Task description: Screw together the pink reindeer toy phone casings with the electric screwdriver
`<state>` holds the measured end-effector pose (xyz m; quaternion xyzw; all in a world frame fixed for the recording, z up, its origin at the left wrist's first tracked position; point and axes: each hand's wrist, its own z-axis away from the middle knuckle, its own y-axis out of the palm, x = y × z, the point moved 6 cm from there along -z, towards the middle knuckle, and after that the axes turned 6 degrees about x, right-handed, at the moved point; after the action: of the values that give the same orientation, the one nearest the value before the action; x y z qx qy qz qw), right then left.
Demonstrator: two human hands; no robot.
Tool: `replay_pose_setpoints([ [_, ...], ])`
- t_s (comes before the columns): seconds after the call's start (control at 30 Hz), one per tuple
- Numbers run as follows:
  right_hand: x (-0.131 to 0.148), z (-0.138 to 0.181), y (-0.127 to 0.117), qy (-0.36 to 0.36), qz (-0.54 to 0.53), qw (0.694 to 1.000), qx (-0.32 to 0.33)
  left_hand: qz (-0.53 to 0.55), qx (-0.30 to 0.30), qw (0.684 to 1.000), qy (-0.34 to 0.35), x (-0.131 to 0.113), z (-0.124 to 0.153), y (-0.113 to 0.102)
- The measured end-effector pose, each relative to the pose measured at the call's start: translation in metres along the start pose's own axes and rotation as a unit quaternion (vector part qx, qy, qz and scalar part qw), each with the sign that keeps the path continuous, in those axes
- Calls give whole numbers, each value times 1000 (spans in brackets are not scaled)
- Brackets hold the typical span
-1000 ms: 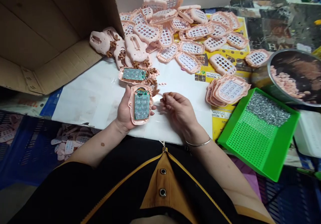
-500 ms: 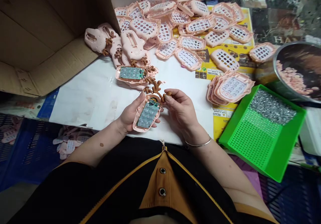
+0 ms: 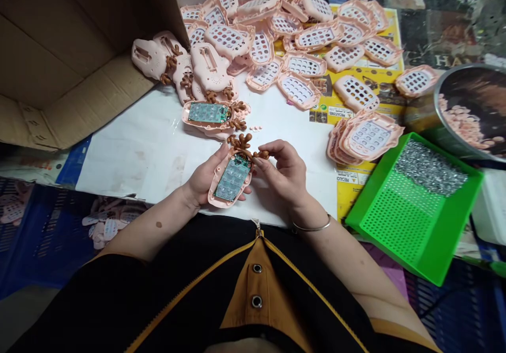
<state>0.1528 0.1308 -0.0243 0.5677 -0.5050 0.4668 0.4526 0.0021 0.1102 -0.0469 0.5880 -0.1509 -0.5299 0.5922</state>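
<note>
My left hand (image 3: 203,179) cradles a pink toy-phone shell (image 3: 230,179) with a green keypad board facing up, tilted to the right. My right hand (image 3: 282,171) pinches a brown antler piece (image 3: 245,146) at the shell's top edge. Just beyond lies another pink shell with a green board and brown antlers (image 3: 211,114) on the white sheet (image 3: 158,142).
A heap of pink keypad covers (image 3: 300,42) fills the far side, with a stack (image 3: 366,139) at right. A green perforated tray of screws (image 3: 415,200) sits at right, next to a metal bowl of pink parts (image 3: 468,113). A cardboard box (image 3: 67,52) stands at left.
My right hand brought a brown antler piece to the top of the shell. My left hand tilted the shell rightward and drew it slightly nearer.
</note>
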Motion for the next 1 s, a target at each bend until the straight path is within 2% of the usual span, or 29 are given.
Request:
replay_pose_setpoints([
  [0.07, -1, -1, 1, 0, 14, 1000, 3, 0, 1, 1000, -8, 0, 1, 0],
  [0.2, -12, -4, 5, 70, -90, 993, 18, 7, 2, 1000, -15, -2, 2, 3],
  [0.4, -16, -5, 5, 159, -189, 968, 36, -7, -2, 999, -46, 3, 1, 4],
  [0.57, -18, -6, 8, 171, -184, 966, 58, -7, 11, 999, -46, 3, 0, 4],
  [0.67, -12, -7, 8, 111, -114, 984, 84, 13, 16, 999, -40, 1, 1, 6],
  [0.73, 3, -8, 5, -8, -6, 997, 75, 27, 15, 999, -44, 1, 2, 7],
  [0.8, 20, -4, 4, -145, 112, 981, 61, 31, 13, 998, -53, 2, 3, 8],
  [0.87, 28, 0, 7, -226, 184, 955, 55, 28, 11, 998, -56, 2, 4, 8],
  [0.93, 25, 0, 7, -209, 185, 959, 54, 25, 11, 998, -55, 3, 5, 7],
  [1.0, 11, -4, 7, -101, 110, 987, 66, 26, 17, 998, -57, 3, 4, 6],
])
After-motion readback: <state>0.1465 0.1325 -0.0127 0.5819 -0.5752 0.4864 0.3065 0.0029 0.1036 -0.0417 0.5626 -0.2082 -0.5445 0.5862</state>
